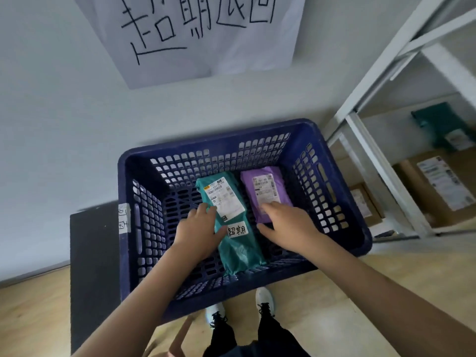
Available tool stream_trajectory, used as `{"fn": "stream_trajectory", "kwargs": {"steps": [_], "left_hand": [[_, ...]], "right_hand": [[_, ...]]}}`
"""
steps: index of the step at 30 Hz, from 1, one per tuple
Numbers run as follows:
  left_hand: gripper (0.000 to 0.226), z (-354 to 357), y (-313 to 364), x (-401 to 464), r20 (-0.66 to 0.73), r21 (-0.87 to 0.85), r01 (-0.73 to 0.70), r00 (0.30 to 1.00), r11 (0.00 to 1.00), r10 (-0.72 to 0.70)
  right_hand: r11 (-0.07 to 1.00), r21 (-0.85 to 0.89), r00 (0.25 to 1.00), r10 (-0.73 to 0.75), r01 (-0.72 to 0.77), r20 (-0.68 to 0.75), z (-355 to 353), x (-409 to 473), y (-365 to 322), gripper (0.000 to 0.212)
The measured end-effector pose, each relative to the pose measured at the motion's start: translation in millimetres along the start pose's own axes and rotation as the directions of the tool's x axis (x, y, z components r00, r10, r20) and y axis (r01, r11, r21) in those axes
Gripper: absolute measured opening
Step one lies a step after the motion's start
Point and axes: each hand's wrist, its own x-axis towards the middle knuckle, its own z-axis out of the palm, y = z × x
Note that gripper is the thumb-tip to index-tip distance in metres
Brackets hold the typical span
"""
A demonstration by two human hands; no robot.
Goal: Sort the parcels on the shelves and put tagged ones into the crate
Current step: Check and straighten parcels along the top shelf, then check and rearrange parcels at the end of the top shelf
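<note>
Crate (334, 140) sits on black stand (92, 253), wood floor (33, 318), white wall (64, 112).

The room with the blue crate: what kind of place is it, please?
Probably a parcel depot or pickup point. Labelled parcels, teal and purple, lie in the crate, boxes with shipping labels sit on a metal shelf, and a handwritten sign hangs on the wall.
</note>
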Motion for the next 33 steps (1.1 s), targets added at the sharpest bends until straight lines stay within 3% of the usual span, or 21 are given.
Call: {"fn": "stream_trajectory", "kwargs": {"steps": [6, 10, 14, 21, 25, 33], "left_hand": [[0.06, -42.0, 36.3, -6.6, -0.083, 0.052, -0.1, 0.991, 0.994, 0.104], [0.062, -62.7, 72.5, -26.4, -0.151, 0.077, -0.125, 0.979, 0.989, 0.135], [0.058, -71.0, 128.5, -56.7, -0.232, 0.091, -0.173, 0.954, 0.981, 0.19], [0.055, -60.4, 254.8, -115.5, -0.275, -0.07, -0.22, 0.942, 0.973, 0.193], [0.031, -54.3, 330.5, -136.8, -0.306, -0.135, -0.326, 0.912, 0.936, 0.274], [0.029, -48.3, 505.2, -162.4, -0.397, -0.017, -0.499, 0.799, 0.867, 0.452]], "right_hand": [[0.98, 0.04, 0.971, 0.199, -0.195, -0.133, -29.2, -55.3, 25.4, 0.048], [0.951, 0.168, 0.92, 0.298, -0.261, -0.256, -51.5, -104.5, 44.2, 0.046], [0.928, 0.252, 0.889, 0.345, -0.274, -0.302, -67.4, -163.2, 70.1, 0.043], [0.897, 0.369, 0.869, 0.371, -0.244, -0.327, -81.4, -283.1, 143.6, 0.039], [0.868, 0.455, 0.837, 0.391, -0.197, -0.384, -88.5, -353.6, 188.9, 0.029], [0.828, 0.512, 0.769, 0.477, -0.23, -0.426, -86.3, -446.0, 302.2, 0.034]]}}
